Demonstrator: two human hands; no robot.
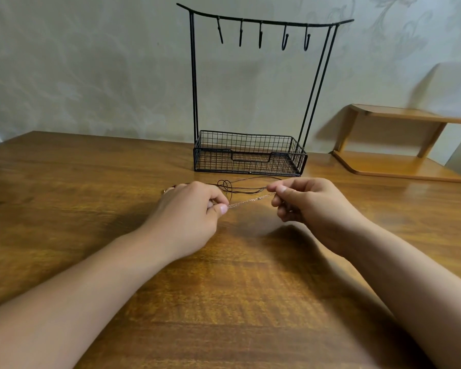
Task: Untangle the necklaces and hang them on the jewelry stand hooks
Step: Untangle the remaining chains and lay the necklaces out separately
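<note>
Two bare forearms reach in from the lower corners of the frame over a brown wooden worktop [64, 182]. At centre, the left hand [194, 209] and the right hand [309, 206] each pinch one end of a thin silver chain necklace [250, 200] between thumb and curled fingers, holding it stretched in a short line between them. Just above it in the frame, a dark cord necklace [240, 185] lies looped on the worktop, partly hidden behind the hands. Further up, at top centre, stands a black wire jewelry stand [250, 155] with a mesh basket base and five hooks [261, 35] with nothing on them on its top bar. A small wooden shelf [399, 166] sits at the right edge. No writing or labels can be read.
</note>
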